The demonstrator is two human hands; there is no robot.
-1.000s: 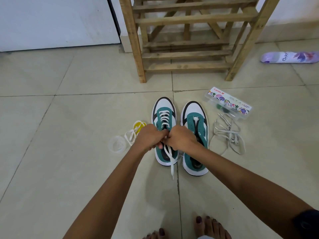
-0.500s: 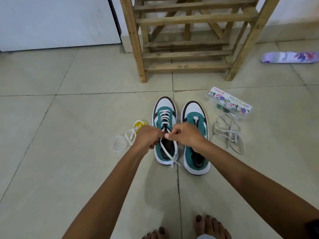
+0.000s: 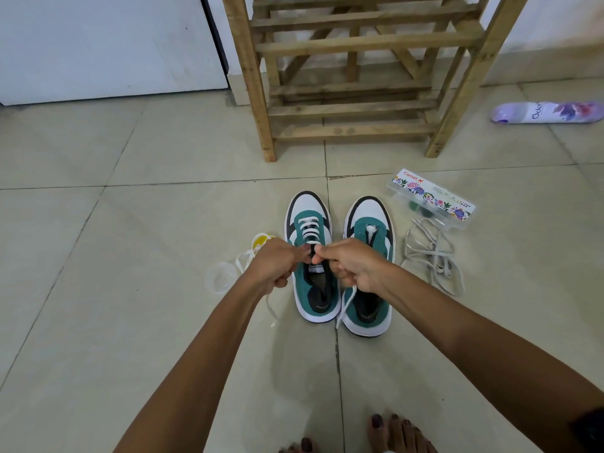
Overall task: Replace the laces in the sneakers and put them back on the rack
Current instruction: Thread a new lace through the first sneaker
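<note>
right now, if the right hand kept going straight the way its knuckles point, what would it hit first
Likely the left hand: the right hand points left across the laced sneaker, thumbs nearly meeting. Depth is unclear from this single view.

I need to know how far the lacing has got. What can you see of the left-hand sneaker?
The left sneaker stands upright on the tiled floor, toe toward the rack, beside its unlaced mate. It is teal with a white toe, black trim and a white sole. A white lace crosses its front eyelets in several rows. The left hand and right hand each pinch a lace end above the tongue.
</note>
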